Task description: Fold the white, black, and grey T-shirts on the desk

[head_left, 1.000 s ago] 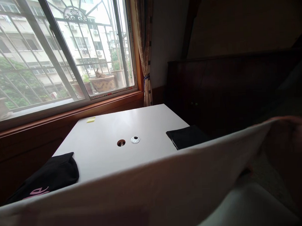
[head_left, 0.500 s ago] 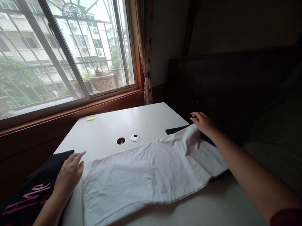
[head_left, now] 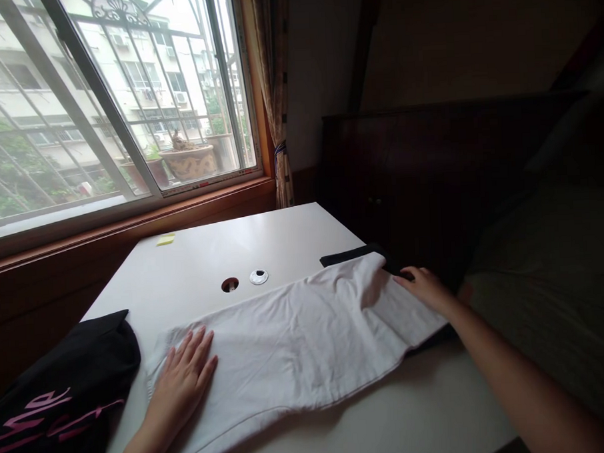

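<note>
A pair of white trousers (head_left: 287,347), folded lengthwise, stretches across the white table (head_left: 292,233). My left hand (head_left: 185,368) lies flat on its left end, fingers extended. At the opposite end, my right hand (head_left: 425,289) rests by the edge of the cloth with its fingers loosely bent and apart; nothing is gripped in it. Creases bunch in the fabric just left of that hand. Dark cloth (head_left: 350,254) sticks out from under the trousers' right end, most of it covered.
To the left, a black garment with pink lettering (head_left: 63,384) hangs over the table edge. A round cable hole (head_left: 230,285) and its loose cover (head_left: 259,276) are beyond the trousers. Yellow sticky notes (head_left: 166,239) lie near the far edge, below a barred window (head_left: 126,94).
My left hand has come down from above the table edge onto the trousers' left end. My right hand has moved down and toward me along the right end. The view has turned slightly right.
</note>
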A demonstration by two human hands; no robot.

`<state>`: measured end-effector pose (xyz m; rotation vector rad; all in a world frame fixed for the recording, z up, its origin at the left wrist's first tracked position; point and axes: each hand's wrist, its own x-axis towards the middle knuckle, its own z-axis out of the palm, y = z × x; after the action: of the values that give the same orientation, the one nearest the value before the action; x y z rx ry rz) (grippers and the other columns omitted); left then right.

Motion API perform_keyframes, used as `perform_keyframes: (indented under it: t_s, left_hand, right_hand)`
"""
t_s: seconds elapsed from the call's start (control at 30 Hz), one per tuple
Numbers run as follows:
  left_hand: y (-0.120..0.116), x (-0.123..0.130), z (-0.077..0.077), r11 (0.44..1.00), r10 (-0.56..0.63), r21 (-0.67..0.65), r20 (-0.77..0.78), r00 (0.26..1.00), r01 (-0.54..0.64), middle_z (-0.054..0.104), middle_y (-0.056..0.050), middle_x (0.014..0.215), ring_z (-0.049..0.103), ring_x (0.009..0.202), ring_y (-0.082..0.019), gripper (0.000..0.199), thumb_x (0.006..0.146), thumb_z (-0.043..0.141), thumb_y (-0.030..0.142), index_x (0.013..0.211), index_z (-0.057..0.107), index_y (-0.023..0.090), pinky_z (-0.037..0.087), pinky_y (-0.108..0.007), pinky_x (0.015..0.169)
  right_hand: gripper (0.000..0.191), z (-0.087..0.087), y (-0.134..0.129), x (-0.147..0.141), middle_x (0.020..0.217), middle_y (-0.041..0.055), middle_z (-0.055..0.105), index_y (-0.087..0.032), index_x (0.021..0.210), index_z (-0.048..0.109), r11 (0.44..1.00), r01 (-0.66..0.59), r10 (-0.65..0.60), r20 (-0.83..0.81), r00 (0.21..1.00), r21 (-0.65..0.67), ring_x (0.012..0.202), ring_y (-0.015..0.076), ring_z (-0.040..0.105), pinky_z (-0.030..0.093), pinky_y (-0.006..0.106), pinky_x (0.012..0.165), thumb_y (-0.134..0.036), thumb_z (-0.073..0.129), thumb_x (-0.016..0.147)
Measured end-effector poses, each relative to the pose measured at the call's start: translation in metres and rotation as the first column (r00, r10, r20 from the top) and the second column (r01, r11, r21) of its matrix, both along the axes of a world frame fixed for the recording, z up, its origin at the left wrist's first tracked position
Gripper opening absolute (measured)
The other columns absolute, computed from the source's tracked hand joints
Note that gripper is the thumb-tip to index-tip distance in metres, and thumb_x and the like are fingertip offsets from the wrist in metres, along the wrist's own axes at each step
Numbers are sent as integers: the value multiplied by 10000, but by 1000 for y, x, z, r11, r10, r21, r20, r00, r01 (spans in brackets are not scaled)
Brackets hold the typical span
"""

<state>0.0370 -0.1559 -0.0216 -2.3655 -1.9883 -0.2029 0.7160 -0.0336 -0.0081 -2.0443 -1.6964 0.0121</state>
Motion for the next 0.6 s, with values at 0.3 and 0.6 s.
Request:
perform_keyframes:
  t_s: [0.3,0.6]
  left_hand:
    - [-6,-24,7,995,79,-56,-63,995,-82,238,-36,1710,179,1588,-280,630,1029,271,500,1607,343,262,183,-546,1265]
    - [-8,-34,8,994,88,-57,-35,995,-90,253,-28,1709,175,1588,-281,634,1018,284,521,1599,363,281,193,-537,1264]
  right_hand:
    - [356,16,-25,0,845,61,699,-238,885,681,991,-68,57,-100,993,-114,767,256,679,501,341,656,-566,703,749]
    - [366,15,-40,5,709,-12,626,-266,1003,612,982,-106,72,-210,975,-155,647,229,645,441,302,571,-510,702,745]
